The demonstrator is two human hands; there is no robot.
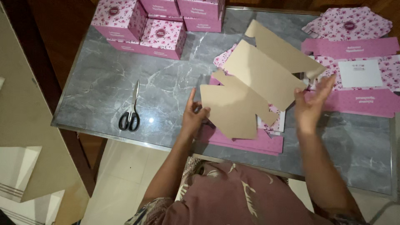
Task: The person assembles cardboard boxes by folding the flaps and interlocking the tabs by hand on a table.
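The grey marble desk [125,79] carries everything. Folded pink floral boxes [158,25] crowd its far left corner, and printed flat sheets [354,54] lie at the far right edge. A brown-backed flat box blank [250,87] lies tilted over a pink stack [250,141] at the near edge; the left hand [193,118] pinches its left side, while the right hand [312,104] is released, fingers spread, just beside its right end. Black-handled scissors [131,110] lie near the near left edge

Both hands reach forward, left [193,117] fingers curled, right [311,103] fingers spread.
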